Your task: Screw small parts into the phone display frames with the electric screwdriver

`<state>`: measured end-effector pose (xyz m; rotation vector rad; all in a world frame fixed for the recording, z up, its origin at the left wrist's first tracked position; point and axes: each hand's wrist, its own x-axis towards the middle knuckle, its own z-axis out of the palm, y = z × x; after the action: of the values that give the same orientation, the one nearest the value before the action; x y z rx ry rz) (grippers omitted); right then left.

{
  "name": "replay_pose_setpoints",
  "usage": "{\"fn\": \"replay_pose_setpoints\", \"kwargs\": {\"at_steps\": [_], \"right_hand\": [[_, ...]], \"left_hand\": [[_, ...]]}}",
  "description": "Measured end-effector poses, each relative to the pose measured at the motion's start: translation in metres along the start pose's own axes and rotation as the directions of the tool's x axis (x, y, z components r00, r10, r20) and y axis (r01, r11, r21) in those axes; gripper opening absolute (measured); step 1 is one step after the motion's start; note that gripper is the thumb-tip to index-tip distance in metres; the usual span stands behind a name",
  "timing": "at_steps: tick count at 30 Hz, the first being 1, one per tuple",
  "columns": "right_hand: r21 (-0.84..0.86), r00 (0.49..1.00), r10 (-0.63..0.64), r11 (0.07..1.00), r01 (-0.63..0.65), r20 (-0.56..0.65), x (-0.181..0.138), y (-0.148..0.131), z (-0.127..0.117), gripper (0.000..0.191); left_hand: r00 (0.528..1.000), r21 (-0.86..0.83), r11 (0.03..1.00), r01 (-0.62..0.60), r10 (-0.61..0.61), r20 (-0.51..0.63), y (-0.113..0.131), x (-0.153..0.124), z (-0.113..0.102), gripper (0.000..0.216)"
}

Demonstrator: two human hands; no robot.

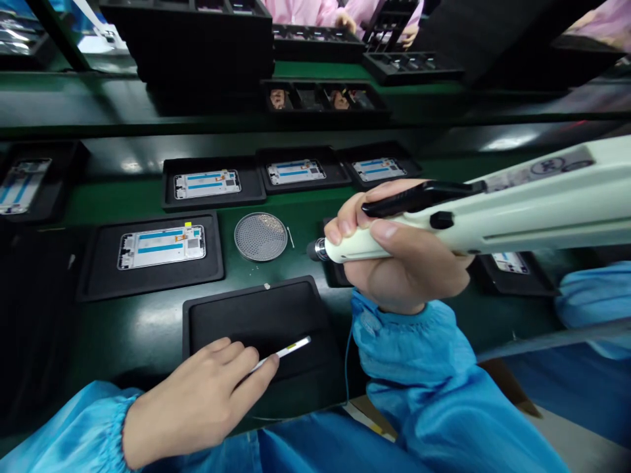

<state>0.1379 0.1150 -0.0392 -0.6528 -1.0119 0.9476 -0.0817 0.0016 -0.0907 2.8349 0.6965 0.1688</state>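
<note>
My right hand [409,263] is closed around a pale green electric screwdriver [532,203] with a black lever. Its dark tip points left, above the bench. Between the fingers of my left hand [202,387] is a phone frame [294,345], seen nearly edge-on over a black tray [256,315]; my fingers hide much of it. Beyond that tray lies a round perforated metal dish [260,236] with a patch of tiny screws along its upper right. A thin white stick [290,237] rests beside the dish.
To the left, a black tray holds a phone frame [162,247] with blue strips. More such trays, including one with a frame [207,184], line the back. A divided black box [325,98] stands on the shelf above. Co-workers in pink sleeves [305,12] are across the bench.
</note>
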Motion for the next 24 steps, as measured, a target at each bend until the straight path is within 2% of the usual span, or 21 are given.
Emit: {"fn": "replay_pose_setpoints", "kwargs": {"at_steps": [5,10,13,17,20,24], "right_hand": [[-0.002,1.000,-0.004,1.000,0.004,0.006,0.000,-0.001,0.000,0.013],[0.020,1.000,0.021,1.000,-0.020,-0.011,0.001,-0.002,-0.001,0.015],[0.024,1.000,0.020,1.000,-0.020,-0.013,0.001,-0.004,-0.002,0.016],[0.052,0.997,0.036,0.998,-0.032,-0.066,0.001,-0.004,-0.001,0.016],[0.054,0.997,0.025,0.998,-0.021,-0.073,0.001,-0.003,-0.001,0.016],[0.060,0.999,-0.015,0.998,0.017,-0.031,0.002,0.000,-0.003,0.015]], "left_hand": [[1.000,0.024,1.000,-0.010,0.009,0.029,0.003,0.003,-0.002,0.048],[0.988,0.021,1.000,-0.010,0.007,0.152,0.004,0.010,-0.006,0.057],[0.983,0.014,1.000,-0.014,0.012,0.185,0.006,0.012,-0.008,0.058],[0.978,-0.002,1.000,0.006,-0.006,0.208,0.006,0.011,-0.012,0.061],[0.974,-0.037,0.999,0.034,-0.024,0.223,-0.005,0.014,-0.011,0.062],[0.972,0.073,0.981,0.179,-0.188,0.140,-0.040,0.022,0.005,0.045]]}}
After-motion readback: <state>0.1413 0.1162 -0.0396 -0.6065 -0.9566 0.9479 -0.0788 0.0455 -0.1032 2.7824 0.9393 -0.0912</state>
